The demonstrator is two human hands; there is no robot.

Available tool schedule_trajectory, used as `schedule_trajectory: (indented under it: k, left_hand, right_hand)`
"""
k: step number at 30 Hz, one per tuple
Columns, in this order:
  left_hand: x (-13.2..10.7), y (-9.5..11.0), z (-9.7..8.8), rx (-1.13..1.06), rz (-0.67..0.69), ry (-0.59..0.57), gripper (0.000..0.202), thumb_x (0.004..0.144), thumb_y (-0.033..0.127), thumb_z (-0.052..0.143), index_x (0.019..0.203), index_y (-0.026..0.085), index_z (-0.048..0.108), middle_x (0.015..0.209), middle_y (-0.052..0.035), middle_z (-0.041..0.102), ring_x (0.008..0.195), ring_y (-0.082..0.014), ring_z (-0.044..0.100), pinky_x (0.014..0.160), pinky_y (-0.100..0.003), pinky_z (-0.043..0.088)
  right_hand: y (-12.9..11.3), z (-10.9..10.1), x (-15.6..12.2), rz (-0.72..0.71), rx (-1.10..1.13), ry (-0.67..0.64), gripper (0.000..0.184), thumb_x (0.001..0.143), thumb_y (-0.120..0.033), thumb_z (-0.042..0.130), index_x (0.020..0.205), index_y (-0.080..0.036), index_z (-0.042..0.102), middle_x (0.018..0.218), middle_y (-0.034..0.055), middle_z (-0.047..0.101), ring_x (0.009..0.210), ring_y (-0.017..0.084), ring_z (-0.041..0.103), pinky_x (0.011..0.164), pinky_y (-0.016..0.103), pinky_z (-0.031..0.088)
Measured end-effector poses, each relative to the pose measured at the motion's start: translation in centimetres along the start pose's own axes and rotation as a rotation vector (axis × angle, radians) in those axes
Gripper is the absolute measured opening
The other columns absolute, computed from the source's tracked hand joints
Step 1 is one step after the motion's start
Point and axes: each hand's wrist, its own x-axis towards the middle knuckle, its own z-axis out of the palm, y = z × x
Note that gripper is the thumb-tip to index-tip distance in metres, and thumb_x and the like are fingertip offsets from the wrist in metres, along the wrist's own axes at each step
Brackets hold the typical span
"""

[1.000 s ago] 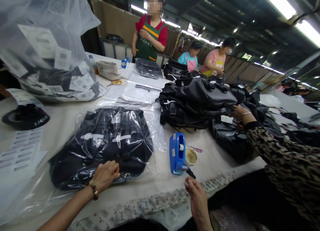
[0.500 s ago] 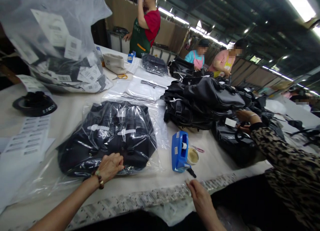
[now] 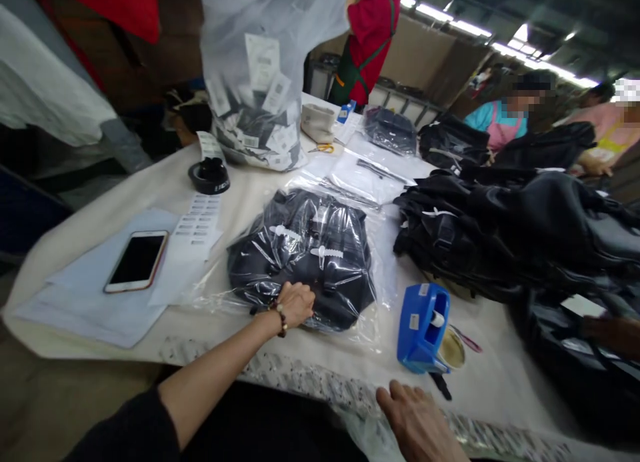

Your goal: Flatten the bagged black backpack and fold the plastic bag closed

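A black backpack (image 3: 345, 282) lies inside a clear plastic bag (image 3: 373, 335) on the table, with two white wrapped strap ends showing through. My left hand (image 3: 296, 304), with a beaded bracelet at the wrist, is closed on the near edge of the plastic over the backpack. Low at the table's front edge is my right hand (image 3: 413, 412), its fingers curled and slightly blurred; what they hold, if anything, is hidden. Just beyond it stands a blue tape dispenser (image 3: 410, 339), beside a roll of tape (image 3: 453, 349).
Black bags (image 3: 480, 242) are heaped at the right, near another person's hand (image 3: 617, 335). On the left lie a phone (image 3: 137, 262), label sheets (image 3: 197, 222) and a black roll (image 3: 209, 177). A big translucent sack (image 3: 255, 115) stands behind, near yellow scissors (image 3: 325, 148). Co-workers stand beyond.
My view has swung left, bringing the phone into sight. My left hand stays on the wrapped backpack. The right hand has turned palm-down; the small pale piece it pinched no longer shows.
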Motion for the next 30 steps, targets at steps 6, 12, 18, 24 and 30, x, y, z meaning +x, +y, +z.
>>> schedule_trajectory:
  k: [6, 12, 18, 24, 30]
  left_hand:
    - [0.0, -0.6, 0.6, -0.062, 0.031, 0.032, 0.013, 0.078, 0.027, 0.061, 0.068, 0.018, 0.059, 0.085, -0.0038, 0.062, 0.092, -0.0208, 0.053, 0.079, -0.035, 0.031]
    - [-0.1, -0.4, 0.5, -0.079, 0.028, 0.033, 0.013, 0.078, 0.025, 0.064, 0.07, 0.017, 0.06, 0.085, -0.005, 0.062, 0.094, -0.0221, 0.053, 0.078, -0.035, 0.031]
    - [-0.3, -0.1, -0.2, -0.087, 0.028, 0.013, 0.013, 0.078, 0.026, 0.065, 0.072, 0.016, 0.059, 0.087, -0.005, 0.061, 0.093, -0.022, 0.053, 0.077, -0.035, 0.032]
    - [-0.5, -0.1, -0.7, -0.074, 0.027, -0.012, 0.013, 0.079, 0.026, 0.064, 0.073, 0.016, 0.059, 0.087, -0.0046, 0.061, 0.093, -0.0213, 0.052, 0.077, -0.034, 0.031]
    - [-0.3, 0.1, -0.8, -0.063, 0.017, -0.05, 0.01, 0.08, 0.024, 0.061, 0.076, 0.016, 0.058, 0.089, -0.0051, 0.06, 0.096, -0.0221, 0.051, 0.079, -0.035, 0.03]
  right_hand:
    - [-1.9, 0.7, 8.6, -0.09, 0.157, -0.376, 0.025, 0.07, 0.001, 0.05, 0.075, -0.023, 0.055, 0.066, -0.0006, 0.061, 0.055, 0.016, 0.057, 0.054, 0.028, 0.031]
    - [-0.4, 3.7, 14.6, -0.005, 0.136, -0.496, 0.016, 0.087, -0.011, 0.046, 0.087, -0.019, 0.06, 0.077, 0.005, 0.065, 0.066, 0.017, 0.063, 0.055, 0.027, 0.034]
    - [0.5, 4.4, 16.1, 0.085, 0.131, -0.557, 0.014, 0.089, -0.017, 0.047, 0.091, -0.017, 0.061, 0.085, 0.0076, 0.067, 0.075, 0.02, 0.065, 0.059, 0.026, 0.04]
    - [-0.1, 4.4, 16.2, 0.273, 0.162, -0.572, 0.009, 0.087, -0.02, 0.053, 0.09, -0.018, 0.061, 0.087, 0.0081, 0.069, 0.079, 0.02, 0.067, 0.061, 0.025, 0.042]
    - [0.3, 5.2, 16.3, 0.554, 0.177, -0.5, 0.021, 0.079, -0.031, 0.066, 0.089, -0.013, 0.058, 0.076, 0.0116, 0.07, 0.073, 0.025, 0.067, 0.056, 0.027, 0.041]
